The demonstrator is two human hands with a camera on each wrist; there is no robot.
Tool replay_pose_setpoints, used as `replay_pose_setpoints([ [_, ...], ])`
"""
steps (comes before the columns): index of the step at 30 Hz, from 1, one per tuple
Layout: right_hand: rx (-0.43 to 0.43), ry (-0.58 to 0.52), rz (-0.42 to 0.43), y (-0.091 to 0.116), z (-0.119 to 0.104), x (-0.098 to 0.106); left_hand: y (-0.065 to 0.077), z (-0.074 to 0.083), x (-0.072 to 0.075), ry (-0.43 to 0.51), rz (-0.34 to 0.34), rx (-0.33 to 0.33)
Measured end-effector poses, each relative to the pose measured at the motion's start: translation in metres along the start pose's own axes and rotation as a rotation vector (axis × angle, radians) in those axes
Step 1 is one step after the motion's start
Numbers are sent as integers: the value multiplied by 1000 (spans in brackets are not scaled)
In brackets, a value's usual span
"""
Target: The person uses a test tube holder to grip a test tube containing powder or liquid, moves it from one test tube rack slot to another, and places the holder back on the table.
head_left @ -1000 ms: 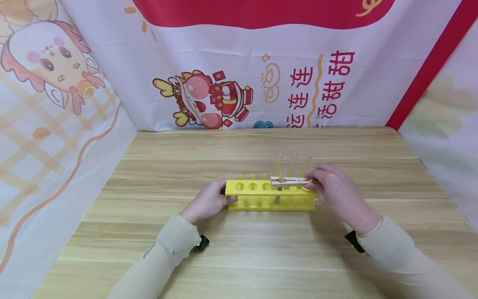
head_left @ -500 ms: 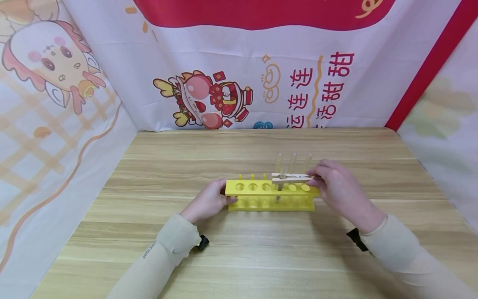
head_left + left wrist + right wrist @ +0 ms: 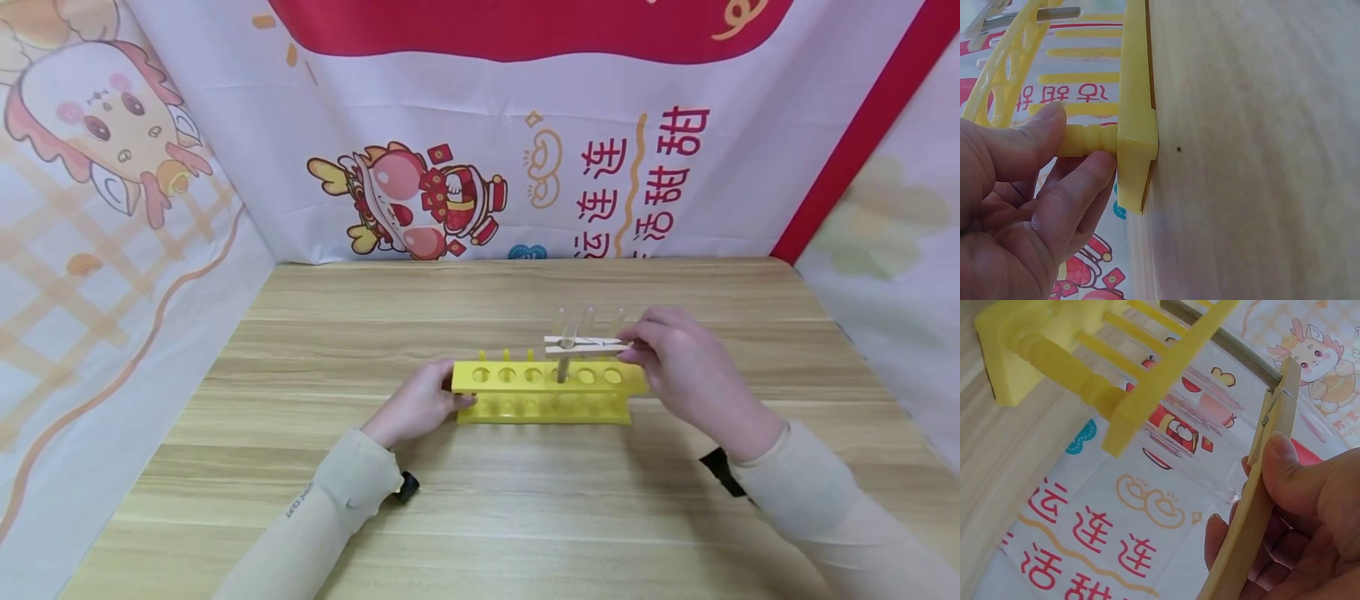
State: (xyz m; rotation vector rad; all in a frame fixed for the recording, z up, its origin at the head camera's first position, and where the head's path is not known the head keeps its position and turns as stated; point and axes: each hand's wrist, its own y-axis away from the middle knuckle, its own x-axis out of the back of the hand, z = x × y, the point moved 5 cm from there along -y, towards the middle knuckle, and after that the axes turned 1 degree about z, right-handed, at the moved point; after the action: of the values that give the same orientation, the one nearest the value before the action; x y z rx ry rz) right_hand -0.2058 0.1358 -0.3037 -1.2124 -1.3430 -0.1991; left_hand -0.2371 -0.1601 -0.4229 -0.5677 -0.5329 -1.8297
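Note:
A yellow test tube rack [image 3: 491, 387] stands on the table. My left hand [image 3: 420, 402] grips its left end, thumb and fingers around the end post [image 3: 1090, 139] in the left wrist view. My right hand [image 3: 686, 375] holds a wooden test tube clamp [image 3: 592, 346] between thumb and fingers. The clamp's jaws are closed around a test tube [image 3: 563, 369] with dark grey contents. That tube runs through a hole in the rack's top plate; in the left wrist view its lower end [image 3: 1063, 12] sits between the plates, above the base.
Three clear test tubes [image 3: 587, 321] stand upside down along the back right of the rack, and bare yellow pegs [image 3: 506, 354] line its back left. The other holes in the top plate hold nothing. A printed cloth [image 3: 450, 100] hangs behind the wooden table [image 3: 525, 508].
My right hand has raised the clamp and the gripped tube, so the tube's lower end has come up from the rack's base. The left hand stays on the rack.

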Motion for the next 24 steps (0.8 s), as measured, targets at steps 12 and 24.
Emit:
replay_pose_setpoints([
  [12, 16, 14, 9, -6, -9, 12, 0, 1, 0, 17, -9, 16],
  [24, 15, 44, 18, -12, -17, 26, 0, 0, 0, -6, -8, 18],
])
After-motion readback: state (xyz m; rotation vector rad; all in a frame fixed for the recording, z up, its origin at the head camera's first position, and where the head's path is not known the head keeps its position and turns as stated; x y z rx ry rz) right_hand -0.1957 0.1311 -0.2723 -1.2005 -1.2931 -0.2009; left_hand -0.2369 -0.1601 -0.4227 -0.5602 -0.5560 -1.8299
